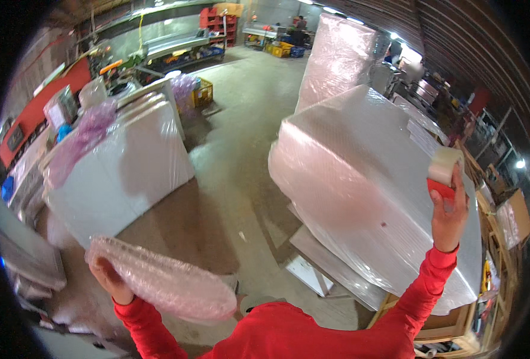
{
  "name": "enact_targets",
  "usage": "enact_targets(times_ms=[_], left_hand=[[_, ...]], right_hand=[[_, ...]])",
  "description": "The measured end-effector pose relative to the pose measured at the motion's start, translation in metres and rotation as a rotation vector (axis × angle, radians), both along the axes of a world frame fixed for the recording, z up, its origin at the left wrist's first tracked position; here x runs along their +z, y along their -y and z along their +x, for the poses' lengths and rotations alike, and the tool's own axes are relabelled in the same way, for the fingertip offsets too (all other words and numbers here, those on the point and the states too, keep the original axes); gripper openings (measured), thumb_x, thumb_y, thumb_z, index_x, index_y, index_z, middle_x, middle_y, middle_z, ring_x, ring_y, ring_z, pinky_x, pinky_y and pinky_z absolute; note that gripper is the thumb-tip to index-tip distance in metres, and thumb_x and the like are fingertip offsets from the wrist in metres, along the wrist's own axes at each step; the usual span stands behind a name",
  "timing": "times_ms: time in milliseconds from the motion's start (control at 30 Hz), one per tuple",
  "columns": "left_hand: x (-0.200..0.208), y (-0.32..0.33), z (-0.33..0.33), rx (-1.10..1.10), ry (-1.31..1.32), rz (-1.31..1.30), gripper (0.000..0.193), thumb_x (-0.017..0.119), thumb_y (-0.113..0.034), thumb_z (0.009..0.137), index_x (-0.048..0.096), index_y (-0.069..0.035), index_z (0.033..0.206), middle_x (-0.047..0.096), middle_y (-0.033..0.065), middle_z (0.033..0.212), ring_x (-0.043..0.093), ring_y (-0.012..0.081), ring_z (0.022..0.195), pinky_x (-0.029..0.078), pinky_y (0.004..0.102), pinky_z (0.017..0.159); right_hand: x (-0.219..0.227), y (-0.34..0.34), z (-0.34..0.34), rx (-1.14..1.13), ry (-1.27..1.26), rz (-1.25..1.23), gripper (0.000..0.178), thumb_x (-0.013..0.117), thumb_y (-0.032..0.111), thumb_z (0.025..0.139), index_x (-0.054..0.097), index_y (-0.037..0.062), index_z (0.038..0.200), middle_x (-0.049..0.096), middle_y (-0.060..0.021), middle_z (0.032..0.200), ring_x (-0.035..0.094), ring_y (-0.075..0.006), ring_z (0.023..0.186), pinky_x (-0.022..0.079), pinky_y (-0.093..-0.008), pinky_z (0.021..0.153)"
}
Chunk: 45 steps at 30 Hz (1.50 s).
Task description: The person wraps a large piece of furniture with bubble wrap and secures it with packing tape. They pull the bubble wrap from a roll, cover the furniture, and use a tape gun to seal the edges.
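At the lower left, my left hand [110, 280] grips one end of a long pinkish roll of bubble wrap [169, 281]. The roll slants down toward my body, and part of that hand is hidden by it. My right hand [449, 218] is raised at the right, its fingers around a tape dispenser [442, 190] with a red body and a wide roll of clear tape [446, 164]. Beneath the right arm lies a large boxy bundle [349, 185] wrapped in shiny clear plastic.
A tall wrapped stack [338, 57] stands behind the bundle. White panels [121, 173] lean at the left, pink bubble wrap [88, 137] draped over them. Flat boards [322, 254] lie beside the bundle. A wooden frame [498, 257] stands at the right. Concrete floor [241, 119] runs between.
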<state>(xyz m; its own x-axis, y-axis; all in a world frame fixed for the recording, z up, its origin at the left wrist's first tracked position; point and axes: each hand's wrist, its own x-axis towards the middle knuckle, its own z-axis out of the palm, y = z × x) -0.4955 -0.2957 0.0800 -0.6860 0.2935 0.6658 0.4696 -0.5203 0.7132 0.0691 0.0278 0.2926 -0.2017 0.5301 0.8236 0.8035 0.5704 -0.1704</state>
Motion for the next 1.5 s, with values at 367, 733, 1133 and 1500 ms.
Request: enact_targets(times_ms=[367,733,1133,1500], left_hand=[[0.059,-0.228,-0.207,-0.110,0.187,0.060,0.052,0.043,-0.047,0.108,0.054,-0.001,0.129,0.065,0.0112,0.117,0.063,0.0210,0.100,0.051,0.0381,0.089],[0.053,-0.606,-0.333,-0.469,-0.023,0.113,0.053,0.052,-0.034,0.106,0.043,0.003,0.142,0.053,0.0125,0.137,0.051,0.0187,0.122,0.037,0.0369,0.109],[0.119,-0.925,-0.202,-1.112,-0.082,0.096,0.059,0.062,-0.046,0.099,0.051,0.000,0.134,0.059,0.0085,0.125,0.056,0.0179,0.111,0.046,0.0356,0.095],[0.125,-1.092,-0.086,-1.534,0.131,0.090,0.056,0.071,-0.050,0.090,0.060,0.001,0.110,0.062,0.0097,0.108,0.062,0.0209,0.094,0.051,0.0351,0.082]], right_hand=[[0.007,-0.169,-0.170,-0.174,0.251,-0.069,0.070,0.077,0.011,0.079,0.052,0.0123,0.145,0.062,-0.0181,0.134,0.063,-0.0407,0.107,0.044,-0.0451,0.099],[-0.002,-0.249,-0.268,-0.624,0.349,-0.285,0.067,0.078,0.015,0.078,0.053,0.0113,0.140,0.068,-0.0180,0.121,0.066,-0.0392,0.102,0.046,-0.0468,0.096],[-0.041,-0.336,-0.287,-0.974,0.255,-0.624,0.070,0.077,0.016,0.077,0.050,0.0105,0.141,0.065,-0.0197,0.126,0.064,-0.0384,0.111,0.042,-0.0485,0.103],[-0.035,-0.392,-0.406,-0.858,0.118,-0.514,0.124,0.089,0.055,0.061,0.030,-0.0027,0.154,0.039,-0.0281,0.150,0.036,-0.0443,0.141,0.026,-0.0557,0.116]])
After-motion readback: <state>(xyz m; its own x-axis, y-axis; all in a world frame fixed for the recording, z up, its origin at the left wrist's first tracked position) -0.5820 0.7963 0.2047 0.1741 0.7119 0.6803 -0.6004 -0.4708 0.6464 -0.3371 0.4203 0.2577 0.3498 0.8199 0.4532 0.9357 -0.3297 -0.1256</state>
